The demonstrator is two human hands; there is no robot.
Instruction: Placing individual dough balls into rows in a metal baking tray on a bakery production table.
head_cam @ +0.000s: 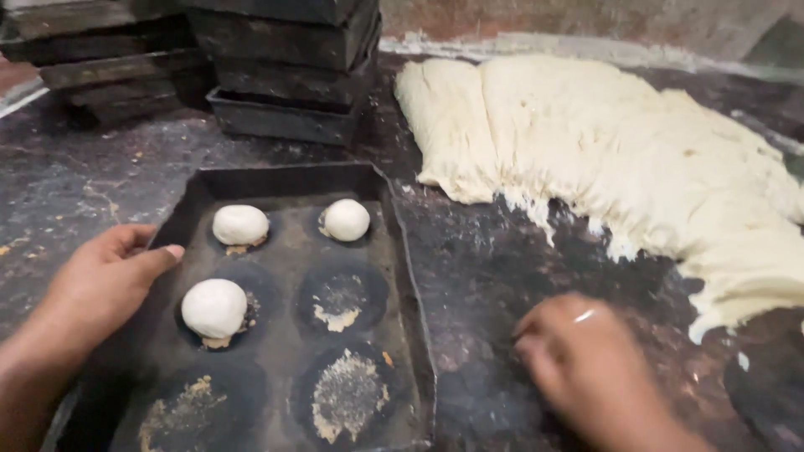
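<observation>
the dark baking tray [402,276] lies on the table [477,251] in front of the person, long side running away from the camera, with six round hollows in two columns. three hollows hold smooth white dough balls: one in the far left hollow [240,224], one in the far right hollow [346,219], and one in the middle left hollow [214,308]. the other three hollows hold only pale crusted residue.

the left hand [105,280] grips the tray's left rim, thumb lying over the edge and pointing toward the middle left ball, fingers curled around the outside of the wall. the right hand [578,360] sits on the bare table just right of the tray, blurred, fingers bent downward in a loose cupped curl; whether anything is under the palm cannot be told. a ring shows on one finger.

beyond the right hand, a large slab of pale dough [636,159] spreads over the table, its near edge ragged and torn. behind the tray, stacks of dark empty trays [289,75] stand against the wall.
</observation>
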